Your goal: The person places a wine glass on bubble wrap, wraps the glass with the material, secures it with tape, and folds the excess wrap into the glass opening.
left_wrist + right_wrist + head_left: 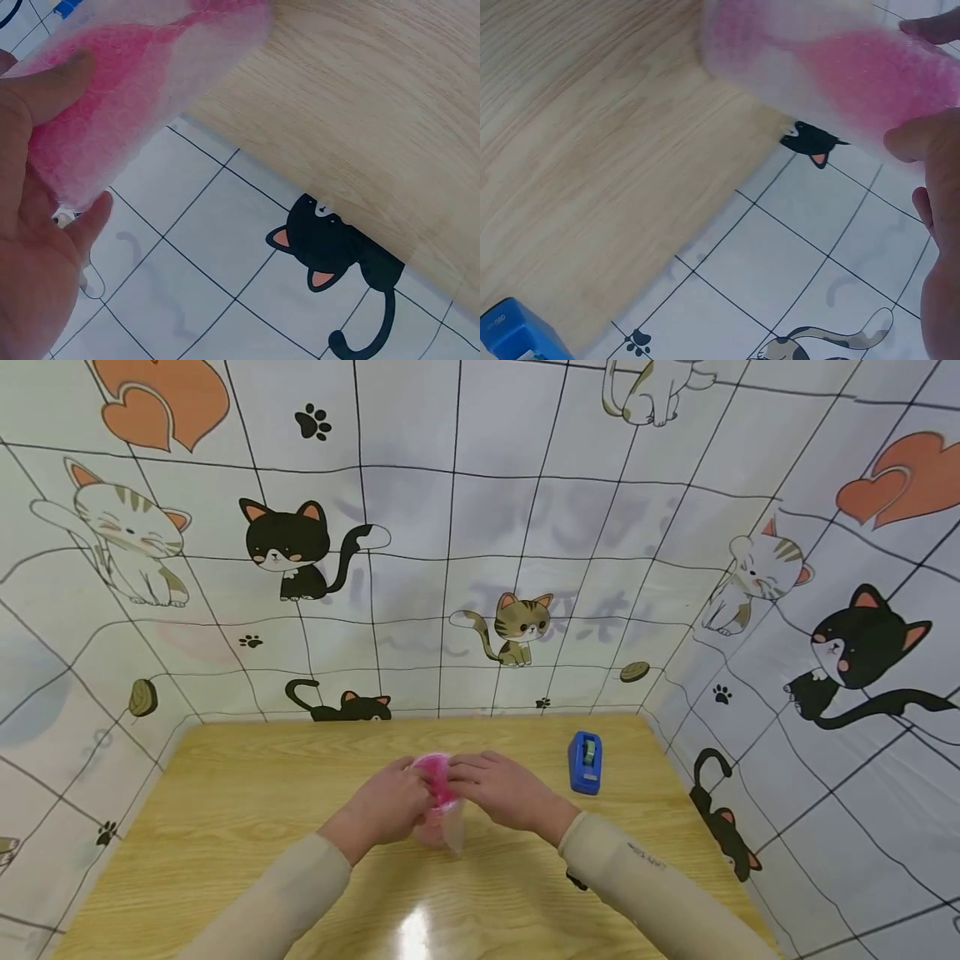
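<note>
A pink item wrapped in translucent bubble wrap (432,832) is between both hands over the middle of the table. My left hand (390,800) grips one side of it. The left wrist view shows that thumb laid across the bubble wrap (112,97), with fingers behind the bundle. From the other side my right hand (504,787) holds the same bundle. In the right wrist view its thumb presses on the bubble wrap (877,82) near one end. A loose flap of wrap hangs at the near end in the head view. The item's shape is hidden by the wrap.
A blue tape dispenser (585,763) stands on the wooden table (247,777), to the right of my right hand. Some small black thing (576,881) shows partly beneath the right sleeve. Cat-printed cloth (412,527) rises behind the table and along both sides.
</note>
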`<state>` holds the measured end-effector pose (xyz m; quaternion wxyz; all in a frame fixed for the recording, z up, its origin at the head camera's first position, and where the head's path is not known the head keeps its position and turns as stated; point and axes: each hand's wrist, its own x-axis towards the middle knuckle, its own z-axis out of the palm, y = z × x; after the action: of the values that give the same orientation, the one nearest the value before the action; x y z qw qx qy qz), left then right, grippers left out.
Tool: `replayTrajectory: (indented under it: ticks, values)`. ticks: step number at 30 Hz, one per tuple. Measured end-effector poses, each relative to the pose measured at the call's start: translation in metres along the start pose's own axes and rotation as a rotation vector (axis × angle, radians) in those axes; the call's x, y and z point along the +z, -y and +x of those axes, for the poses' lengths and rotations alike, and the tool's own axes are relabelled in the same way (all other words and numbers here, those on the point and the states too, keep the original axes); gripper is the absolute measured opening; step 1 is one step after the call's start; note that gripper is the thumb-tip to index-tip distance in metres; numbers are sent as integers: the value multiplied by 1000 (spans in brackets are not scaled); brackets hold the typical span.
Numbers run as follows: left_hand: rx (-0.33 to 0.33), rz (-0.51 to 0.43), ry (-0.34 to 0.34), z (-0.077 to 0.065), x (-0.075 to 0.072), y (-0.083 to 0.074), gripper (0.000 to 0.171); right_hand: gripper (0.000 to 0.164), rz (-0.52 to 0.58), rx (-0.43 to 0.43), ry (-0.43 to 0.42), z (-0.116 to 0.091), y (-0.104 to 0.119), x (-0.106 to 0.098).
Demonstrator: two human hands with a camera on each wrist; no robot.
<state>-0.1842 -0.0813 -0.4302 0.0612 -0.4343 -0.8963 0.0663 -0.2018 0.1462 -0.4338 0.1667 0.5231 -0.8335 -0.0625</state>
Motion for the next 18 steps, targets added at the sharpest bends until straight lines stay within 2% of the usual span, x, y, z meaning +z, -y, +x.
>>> replayTrajectory:
  ticks: [3,6,10,14,16,18]
  values:
    - [21,-33,-14,-2,3,3,7,42,38,2,12,3,-1,1]
    - [64,-31,-79,-3,9,5,11,42,46,4,4,2,-3,2]
    - [115,11,-241,-8,22,9,19,40,-32,-12,19,5,-2,5]
    - [145,37,-409,-15,29,11,19,44,-151,-37,55,7,1,8]
    - [147,30,-445,-17,30,11,20,44,-201,-53,71,8,2,8]
    - [141,10,-448,-18,31,10,20,44,-234,-76,85,9,3,8]
